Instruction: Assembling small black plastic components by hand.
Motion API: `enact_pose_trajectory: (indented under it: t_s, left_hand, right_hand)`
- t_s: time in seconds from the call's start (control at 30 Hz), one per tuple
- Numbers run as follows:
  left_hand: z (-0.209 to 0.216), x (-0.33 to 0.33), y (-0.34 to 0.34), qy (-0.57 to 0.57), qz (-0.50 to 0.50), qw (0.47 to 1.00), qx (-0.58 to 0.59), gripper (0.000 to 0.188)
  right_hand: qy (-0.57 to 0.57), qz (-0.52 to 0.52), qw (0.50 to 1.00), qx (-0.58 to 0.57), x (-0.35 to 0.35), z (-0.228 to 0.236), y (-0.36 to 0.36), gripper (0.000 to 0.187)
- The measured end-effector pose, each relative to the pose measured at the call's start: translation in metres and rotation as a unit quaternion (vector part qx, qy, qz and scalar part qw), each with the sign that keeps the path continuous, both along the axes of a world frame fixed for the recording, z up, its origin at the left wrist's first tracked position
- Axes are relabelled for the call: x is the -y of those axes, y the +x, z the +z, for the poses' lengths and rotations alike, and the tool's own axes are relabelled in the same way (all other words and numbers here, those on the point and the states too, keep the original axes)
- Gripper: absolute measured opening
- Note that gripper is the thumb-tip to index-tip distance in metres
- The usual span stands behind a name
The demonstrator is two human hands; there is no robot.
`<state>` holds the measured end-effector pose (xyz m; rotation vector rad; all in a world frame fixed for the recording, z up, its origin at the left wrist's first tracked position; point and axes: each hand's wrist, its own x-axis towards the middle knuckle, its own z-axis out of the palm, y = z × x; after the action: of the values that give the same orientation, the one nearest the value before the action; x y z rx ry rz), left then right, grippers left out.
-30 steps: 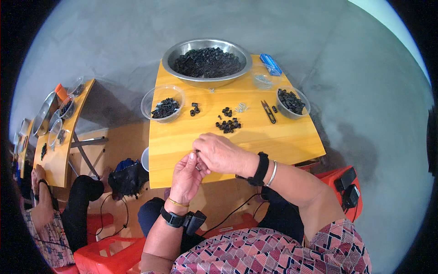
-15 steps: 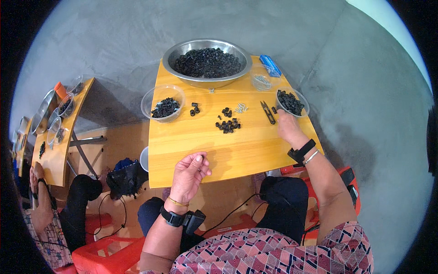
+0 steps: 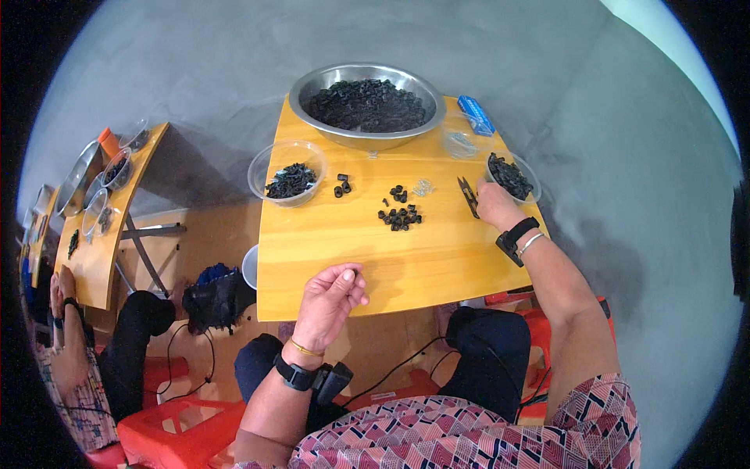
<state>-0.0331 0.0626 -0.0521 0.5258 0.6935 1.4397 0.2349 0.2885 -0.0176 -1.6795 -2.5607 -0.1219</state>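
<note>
My left hand [image 3: 330,303] is raised over the table's near edge, thumb and fingers pinched on a small black part [image 3: 356,272], mostly hidden. At the right, my right hand [image 3: 498,206] rests with fingers bent together beside a clear plastic bowl [image 3: 534,183] of black parts; its fingertips are hidden. Just left of that hand lie black thread snips [image 3: 468,197]. Toward the middle of the wooden table [image 3: 351,230] sits a pile of short black pieces [image 3: 401,218], with a smaller black cluster [image 3: 399,193] and silvery screws [image 3: 423,187] behind it.
A steel basin [image 3: 367,139] full of black parts stands at the back. At left are another clear bowl [image 3: 286,201] and a few black caps [image 3: 342,186]. Back right hold a screw tub [image 3: 461,144] and blue box [image 3: 476,116]. Another person's hands [image 3: 62,289] are far left.
The view has shifted slightly. A small black piece beside my right fingertips no longer shows, and that hand has drawn in closer by the bowl. My left hand keeps its pinch.
</note>
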Motion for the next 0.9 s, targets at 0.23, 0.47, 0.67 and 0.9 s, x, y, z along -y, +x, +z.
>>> enact_pose_trajectory:
  t_s: [0.23, 0.47, 0.67, 0.9]
  left_hand:
    - [-0.008, 0.004, -0.005, 0.014, 0.011, 0.999, 0.033, 0.018]
    - [-0.008, 0.000, 0.000, 0.031, -0.008, 0.998, 0.047, 0.019]
    - [-0.004, -0.001, 0.001, 0.011, 0.011, 0.998, 0.061, 0.016]
    - [-0.006, -0.002, -0.004, 0.036, 0.027, 0.998, 0.048, 0.018]
  right_hand:
    - [-0.032, 0.001, 0.999, -0.033, 0.021, 0.012, -0.013, 0.017]
    - [0.123, -0.058, 0.987, -0.090, 0.005, 0.062, 0.036, 0.019]
    - [0.149, 0.070, 0.971, -0.175, 0.026, 0.058, 0.003, 0.020]
    - [-0.077, 0.173, 0.953, -0.237, 0.052, 0.040, -0.083, 0.014]
